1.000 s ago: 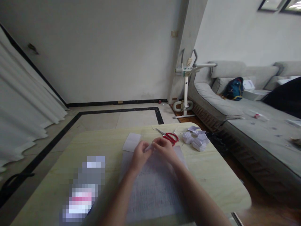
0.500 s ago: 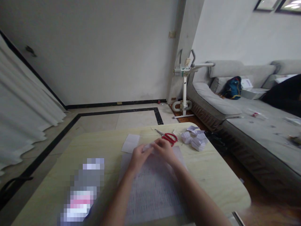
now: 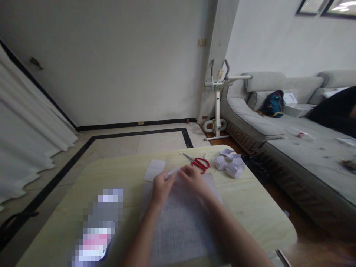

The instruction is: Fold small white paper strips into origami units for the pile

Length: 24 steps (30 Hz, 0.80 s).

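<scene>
Between my two hands is a small piece of white paper (image 3: pixel 171 172), partly hidden by the fingers. My left hand (image 3: pixel 162 186) is closed on its left side, thumb against the paper. My right hand (image 3: pixel 191 177) pinches at its right end, fingers bent. Both hands are over a large printed sheet (image 3: pixel 180 226) lying flat on the table. Just beyond my right hand lie scissors with red handles (image 3: pixel 200 163), blades pointing away to the left. A flat white slip of paper (image 3: pixel 154 170) rests beyond my left hand.
Several folded white paper pieces (image 3: pixel 234 167) sit at the far right of the pale wooden table (image 3: pixel 250 211). A blurred-out, phone-like object (image 3: pixel 97 226) lies at the left. Behind stand a white exercise machine (image 3: pixel 217 107) and a grey sofa (image 3: pixel 300 155), where a person in dark clothing (image 3: pixel 338 113) is partly visible.
My left hand has moved slightly left and down, and more of the small paper shows between the hands. The scissors and the folded pieces stay where they were.
</scene>
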Each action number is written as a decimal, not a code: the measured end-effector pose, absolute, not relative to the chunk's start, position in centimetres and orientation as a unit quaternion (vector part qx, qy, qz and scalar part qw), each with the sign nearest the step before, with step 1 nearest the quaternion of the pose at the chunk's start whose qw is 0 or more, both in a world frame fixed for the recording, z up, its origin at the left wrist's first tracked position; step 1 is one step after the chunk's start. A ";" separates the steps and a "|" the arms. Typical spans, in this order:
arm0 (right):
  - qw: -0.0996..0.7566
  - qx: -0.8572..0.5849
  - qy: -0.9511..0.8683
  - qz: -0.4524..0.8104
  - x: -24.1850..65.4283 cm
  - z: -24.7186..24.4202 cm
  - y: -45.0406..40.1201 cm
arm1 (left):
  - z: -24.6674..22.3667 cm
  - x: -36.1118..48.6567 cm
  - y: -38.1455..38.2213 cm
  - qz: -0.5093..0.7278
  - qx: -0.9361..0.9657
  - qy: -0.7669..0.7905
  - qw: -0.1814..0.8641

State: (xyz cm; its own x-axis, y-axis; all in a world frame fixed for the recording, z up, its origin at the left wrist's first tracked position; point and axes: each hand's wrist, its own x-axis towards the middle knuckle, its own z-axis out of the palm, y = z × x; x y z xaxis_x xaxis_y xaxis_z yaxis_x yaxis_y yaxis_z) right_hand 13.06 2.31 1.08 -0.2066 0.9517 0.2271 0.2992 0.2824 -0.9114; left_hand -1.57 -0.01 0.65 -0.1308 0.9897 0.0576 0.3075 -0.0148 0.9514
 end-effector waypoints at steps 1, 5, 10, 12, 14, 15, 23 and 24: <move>0.428 -0.463 -0.682 0.370 13.0 1.1 2.3 | 0.7 -1.5 0.0 0.460 0.547 0.600 0.360; 0.418 -0.477 -0.704 0.319 13.0 0.7 2.4 | 1.0 -1.3 -0.1 0.466 0.550 0.602 0.344; 0.428 -0.485 -0.708 0.284 12.8 0.4 2.3 | 1.1 -1.1 -0.1 0.473 0.552 0.596 0.341; 0.431 -0.480 -0.710 0.282 12.7 0.4 2.2 | 1.1 -1.1 -0.1 0.472 0.546 0.598 0.349; 0.427 -0.478 -0.713 0.285 12.7 0.5 2.1 | 1.1 -1.1 -0.1 0.478 0.532 0.598 0.363; 0.423 -0.480 -0.714 0.285 12.7 0.5 2.1 | 1.1 -1.1 0.0 0.484 0.524 0.596 0.370; 0.390 -0.482 -0.746 0.243 13.0 0.5 2.1 | 0.8 -1.5 0.3 0.495 0.499 0.592 0.394; 0.388 -0.484 -0.747 0.238 13.0 0.5 2.2 | 0.8 -1.5 0.4 0.494 0.500 0.591 0.397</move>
